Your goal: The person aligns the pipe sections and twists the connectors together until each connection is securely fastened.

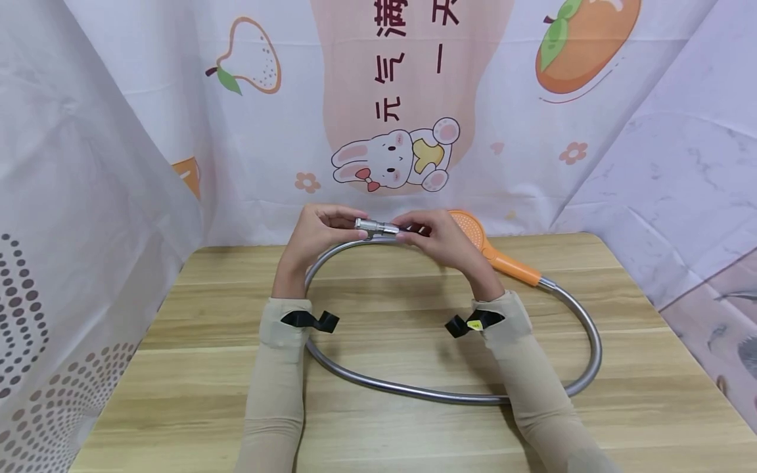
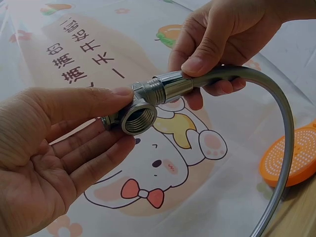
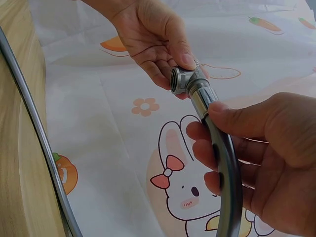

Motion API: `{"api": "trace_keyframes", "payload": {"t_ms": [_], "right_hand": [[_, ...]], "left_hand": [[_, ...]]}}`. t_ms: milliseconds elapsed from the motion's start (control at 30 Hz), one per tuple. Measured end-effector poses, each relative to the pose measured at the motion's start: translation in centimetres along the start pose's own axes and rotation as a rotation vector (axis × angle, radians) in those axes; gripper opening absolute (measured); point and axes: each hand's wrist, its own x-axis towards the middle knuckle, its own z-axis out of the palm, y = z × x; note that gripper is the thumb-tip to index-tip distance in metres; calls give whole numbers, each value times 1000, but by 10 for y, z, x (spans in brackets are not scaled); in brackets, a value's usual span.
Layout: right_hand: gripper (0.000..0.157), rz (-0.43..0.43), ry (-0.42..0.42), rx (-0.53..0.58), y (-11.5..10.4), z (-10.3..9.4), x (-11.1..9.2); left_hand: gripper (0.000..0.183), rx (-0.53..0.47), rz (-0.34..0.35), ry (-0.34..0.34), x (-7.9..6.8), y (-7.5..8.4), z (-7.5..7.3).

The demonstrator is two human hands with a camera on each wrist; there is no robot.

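Note:
My left hand [image 2: 74, 128] pinches a silver metal tee fitting [image 2: 140, 116] between thumb and fingers, its threaded opening facing the left wrist camera. My right hand [image 3: 266, 153] holds the end of a grey shower hose [image 3: 228, 182], thumb near its chrome nut [image 3: 201, 100]. Hose nut and fitting meet in line, with some thread of the fitting showing beside the nut in the left wrist view. Both hands are raised over the table's far edge in the head view. An orange shower head [image 1: 511, 266] is joined to the hose's other end, behind my right hand.
The hose loops across the wooden table [image 1: 402, 341], passing under both forearms. A printed cloth [image 1: 266, 151] with a rabbit and fruit hangs behind the table. Black straps [image 1: 307, 320] sit on both wrists over beige sleeves.

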Motion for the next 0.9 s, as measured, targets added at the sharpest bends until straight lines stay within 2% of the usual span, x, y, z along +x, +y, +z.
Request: {"api": "trace_keyframes", "payload": {"t_ms": [200,433,900], "right_hand": [[26,-21,3,6,-1,2,1],[20,-21,18,10,-1,3,1],[23,-22,-13,-13,0,0,-1]], "left_hand": [[28,-14,10,2,-1,-1,-3],[28,-6,17,0,0,-2,-2],[29,-10,12,-28,0,0,-1]]}}
